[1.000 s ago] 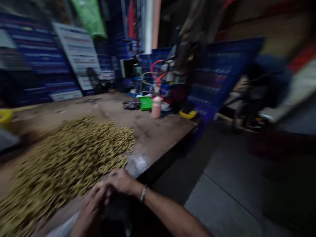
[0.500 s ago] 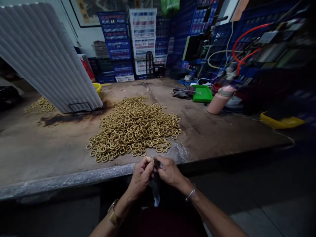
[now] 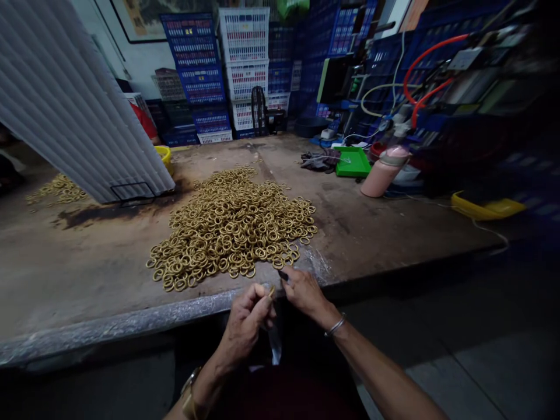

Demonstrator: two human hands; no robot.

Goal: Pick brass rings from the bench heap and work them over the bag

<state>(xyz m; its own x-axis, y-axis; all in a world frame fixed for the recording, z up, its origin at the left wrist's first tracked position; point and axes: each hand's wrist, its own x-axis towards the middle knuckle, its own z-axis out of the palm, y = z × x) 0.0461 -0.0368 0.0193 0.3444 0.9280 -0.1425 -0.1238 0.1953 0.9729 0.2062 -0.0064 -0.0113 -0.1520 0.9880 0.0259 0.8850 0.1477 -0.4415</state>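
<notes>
A brass-coloured ring (image 3: 272,291) is pinched between thumb and forefinger of my left hand (image 3: 245,318), just in front of the table's edge. My right hand (image 3: 306,296) is closed round a small dark tool (image 3: 283,275). Its tip points up and left toward the rings; most of it is hidden in my fingers, so its kind is unclear. Just beyond both hands lies a wide heap of brass-coloured rings (image 3: 236,224). Below my left hand a pale strip of plastic or cloth (image 3: 275,344) hangs down.
The table edge (image 3: 131,321) is wrapped in clear film. At left a corrugated panel (image 3: 87,105) leans in a wire stand, with more rings (image 3: 61,189) behind. To the right are a green tray (image 3: 352,162), pink bottle (image 3: 385,173) and yellow tray (image 3: 485,207). Stacked crates (image 3: 199,76) line the back.
My hands were together and have come apart. The right one moved up and away with the dark tool, while the left keeps the ring, now plainly visible. The view has shifted slightly.
</notes>
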